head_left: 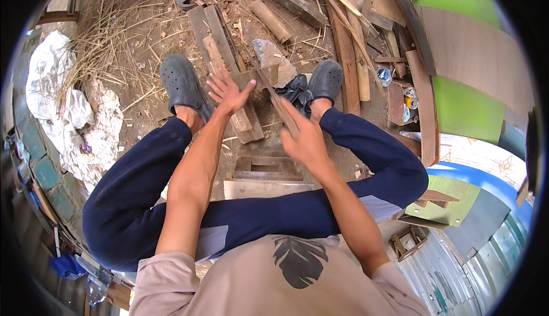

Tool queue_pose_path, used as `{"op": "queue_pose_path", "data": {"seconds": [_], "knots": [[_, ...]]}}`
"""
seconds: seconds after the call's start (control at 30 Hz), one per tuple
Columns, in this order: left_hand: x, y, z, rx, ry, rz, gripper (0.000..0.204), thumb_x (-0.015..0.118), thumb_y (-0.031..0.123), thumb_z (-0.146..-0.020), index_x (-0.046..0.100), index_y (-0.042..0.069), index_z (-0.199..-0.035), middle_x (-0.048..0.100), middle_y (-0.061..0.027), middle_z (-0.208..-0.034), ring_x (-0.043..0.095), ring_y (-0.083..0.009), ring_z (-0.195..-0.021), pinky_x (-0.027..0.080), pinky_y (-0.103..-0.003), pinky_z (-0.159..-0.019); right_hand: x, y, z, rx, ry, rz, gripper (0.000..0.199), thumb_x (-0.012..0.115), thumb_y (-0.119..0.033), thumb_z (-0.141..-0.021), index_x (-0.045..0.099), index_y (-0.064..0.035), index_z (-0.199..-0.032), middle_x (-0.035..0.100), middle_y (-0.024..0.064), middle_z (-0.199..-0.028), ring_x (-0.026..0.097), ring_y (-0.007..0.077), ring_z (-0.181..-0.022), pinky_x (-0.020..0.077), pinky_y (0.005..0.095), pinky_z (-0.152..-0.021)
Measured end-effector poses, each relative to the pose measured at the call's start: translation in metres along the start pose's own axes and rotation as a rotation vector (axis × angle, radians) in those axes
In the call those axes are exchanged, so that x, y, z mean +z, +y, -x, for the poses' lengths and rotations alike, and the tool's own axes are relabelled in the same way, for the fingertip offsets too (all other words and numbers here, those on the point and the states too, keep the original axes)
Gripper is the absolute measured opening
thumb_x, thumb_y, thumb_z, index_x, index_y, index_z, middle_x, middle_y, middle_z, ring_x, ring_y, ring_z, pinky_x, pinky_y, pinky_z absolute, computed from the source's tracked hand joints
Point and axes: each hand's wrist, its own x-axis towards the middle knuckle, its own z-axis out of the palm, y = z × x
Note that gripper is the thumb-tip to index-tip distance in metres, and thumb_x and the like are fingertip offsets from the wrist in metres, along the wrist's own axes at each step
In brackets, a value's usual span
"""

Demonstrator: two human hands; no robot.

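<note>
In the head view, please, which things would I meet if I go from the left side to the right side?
White cloth → left shoe → left hand → right hand → green panel.

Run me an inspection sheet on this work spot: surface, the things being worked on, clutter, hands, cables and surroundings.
Surface: earthen floor, littered with chips.
Job's things: planks lying side by side between the feet; a small block near them; a long tool, blurred, its kind unclear.
Clutter: straw and white cloth to the left; a log and stone beyond the planks; a black bag by the right shoe.
Hands: left hand at the block, fingers spread; right hand closed on the tool.
Cables: nothing seen.
Surroundings: green panels to the right; corrugated sheets at lower right.
</note>
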Motion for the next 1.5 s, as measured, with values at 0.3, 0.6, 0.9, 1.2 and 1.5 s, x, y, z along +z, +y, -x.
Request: {"op": "queue_pose_path", "data": {"seconds": [0.3,0.6,0.9,1.2,1.5], "knots": [[0.002,0.010,0.004,0.011,0.002,0.005,0.140,0.052,0.090,-0.076,-0.023,0.003,-0.157,-0.030,-0.0334,-0.159,-0.033,-0.0491,-0.145,-0.016,-0.065,-0.115,0.020,0.048,-0.034,-0.142,0.056,-0.110,0.066,0.061,-0.008,-0.080,0.053,-0.0129,-0.146,0.070,0.0291,-0.104,0.068,0.0464,-0.090,0.0564,0.0462,-0.081],[0.000,0.009,0.003,0.008,0.057,0.009,0.139,0.053,0.088,-0.078,-0.022,0.002,-0.157,-0.030,-0.0338,-0.159,-0.034,-0.0492,-0.145,-0.015,-0.065,-0.115,-0.051,-0.020,0.108,-0.025,0.022,-0.001,0.075,0.060,-0.004,-0.078,0.048,-0.0137,-0.150,0.070,0.0288,-0.105,0.069,0.0449,-0.080,0.0577,0.0447,-0.076],[-0.003,0.004,0.001,0.009,0.017,-0.006,0.138,0.051,0.089,-0.078,-0.023,0.002,-0.156,-0.030,-0.0345,-0.158,-0.034,-0.0498,-0.144,-0.016,-0.066,-0.114,0.007,0.011,-0.028,0.066,-0.052,0.037,0.069,0.062,-0.010,-0.079,0.052,-0.0172,-0.147,0.069,0.0272,-0.084,0.067,0.0459,-0.076,0.0556,0.0497,-0.072],[-0.001,0.009,0.005,0.016,0.012,-0.005,0.139,0.052,0.088,-0.078,-0.023,0.002,-0.156,-0.030,-0.0345,-0.158,-0.034,-0.0499,-0.144,-0.015,-0.066,-0.114,-0.007,0.013,0.031,-0.023,0.023,0.013,0.074,0.062,-0.004,-0.077,0.050,-0.0151,-0.149,0.071,0.0255,-0.101,0.068,0.0460,-0.077,0.0563,0.0487,-0.071],[-0.003,0.005,0.001,0.003,0.031,0.010,0.140,0.052,0.089,-0.077,-0.024,0.003,-0.156,-0.030,-0.0332,-0.159,-0.035,-0.0488,-0.145,-0.016,-0.066,-0.114,-0.043,-0.022,0.107,0.045,0.002,0.008,0.076,0.061,-0.004,-0.075,0.048,-0.0121,-0.150,0.070,0.0292,-0.103,0.068,0.0472,-0.075,0.0566,0.0469,-0.072]]}}
